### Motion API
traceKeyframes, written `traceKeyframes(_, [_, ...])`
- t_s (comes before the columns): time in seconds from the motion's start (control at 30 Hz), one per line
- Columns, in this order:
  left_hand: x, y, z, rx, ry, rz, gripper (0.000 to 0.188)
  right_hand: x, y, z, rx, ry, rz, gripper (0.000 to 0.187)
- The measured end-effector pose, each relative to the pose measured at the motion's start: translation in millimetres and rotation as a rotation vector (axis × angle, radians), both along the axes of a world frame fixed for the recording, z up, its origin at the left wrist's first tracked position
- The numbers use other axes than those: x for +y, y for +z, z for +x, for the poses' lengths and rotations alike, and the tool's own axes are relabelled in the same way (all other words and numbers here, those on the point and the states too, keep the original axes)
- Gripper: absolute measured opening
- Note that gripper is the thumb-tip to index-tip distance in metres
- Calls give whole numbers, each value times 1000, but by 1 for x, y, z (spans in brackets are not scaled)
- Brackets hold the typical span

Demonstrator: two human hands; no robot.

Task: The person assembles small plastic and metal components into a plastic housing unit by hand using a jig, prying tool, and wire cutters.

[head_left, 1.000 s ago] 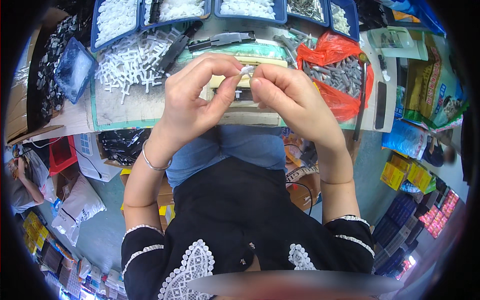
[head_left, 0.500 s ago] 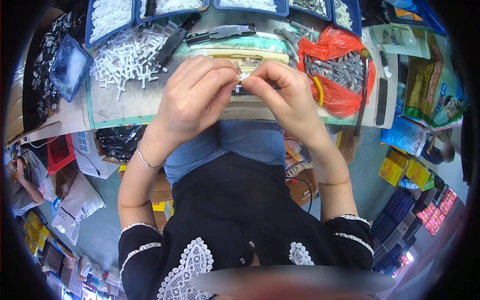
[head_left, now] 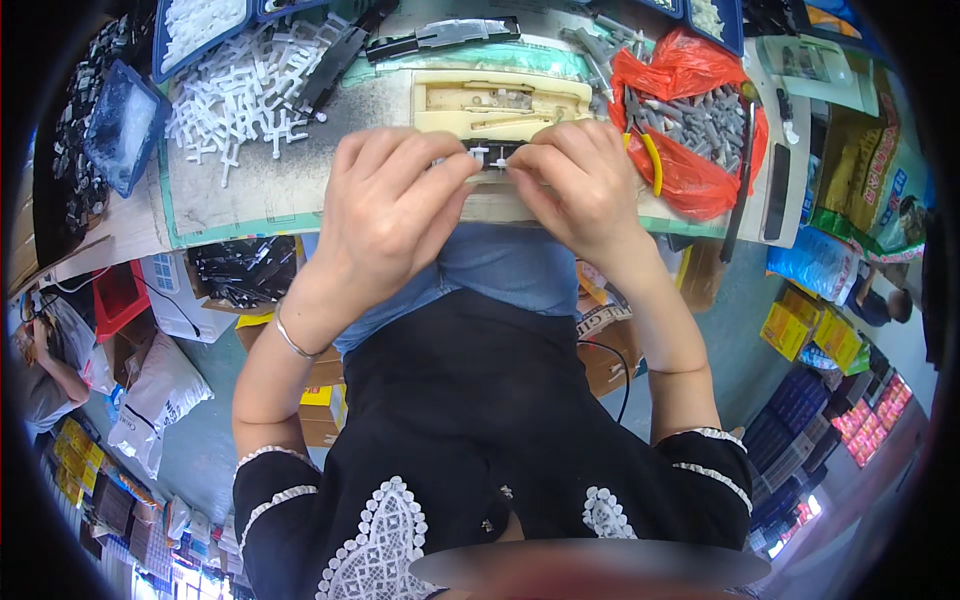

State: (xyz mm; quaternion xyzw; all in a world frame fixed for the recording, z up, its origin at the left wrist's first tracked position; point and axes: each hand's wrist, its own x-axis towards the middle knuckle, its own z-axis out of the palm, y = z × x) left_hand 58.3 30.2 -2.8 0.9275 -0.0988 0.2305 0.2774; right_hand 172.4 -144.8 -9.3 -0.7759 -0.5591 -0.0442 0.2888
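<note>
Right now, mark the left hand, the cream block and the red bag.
Left hand (head_left: 385, 205), head view: back of hand.
Cream block (head_left: 500, 111), head view: its middle.
Red bag (head_left: 692, 188), head view: lower flap.

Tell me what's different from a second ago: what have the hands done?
The left hand and right hand have come back toward the body, from over the cream block to the black part in front of it, fingertips now slightly apart. Whether they let go of the small white piece pinched earlier is unclear. The white pile, grey pieces and red bag stayed put.
</note>
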Motion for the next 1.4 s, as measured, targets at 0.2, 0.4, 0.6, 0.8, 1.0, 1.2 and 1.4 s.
traceKeyframes(0.2, [-23,-22,-20,21,82,126,33,7,-1,4,-2,58,-64,13])
traceKeyframes(0.4, [-46,-29,-22,122,151,272,42,8,5,2,72,33,-152,8])
traceKeyframes(0.6, [-62,-28,-21,195,208,432,40,12,14,2,123,18,-220,8])
traceKeyframes(0.8, [-51,-34,-24,73,154,174,42,6,21,7,104,36,-240,10])
traceKeyframes(1.0, [-19,-23,-18,43,231,185,32,10,55,76,181,-240,0,20])
traceKeyframes(1.2, [-9,-8,3,32,196,-8,12,37,25,177,-326,-459,-435,21])
traceKeyframes(1.4, [76,26,4,148,509,-333,21,53,27,169,-351,-449,-484,14])
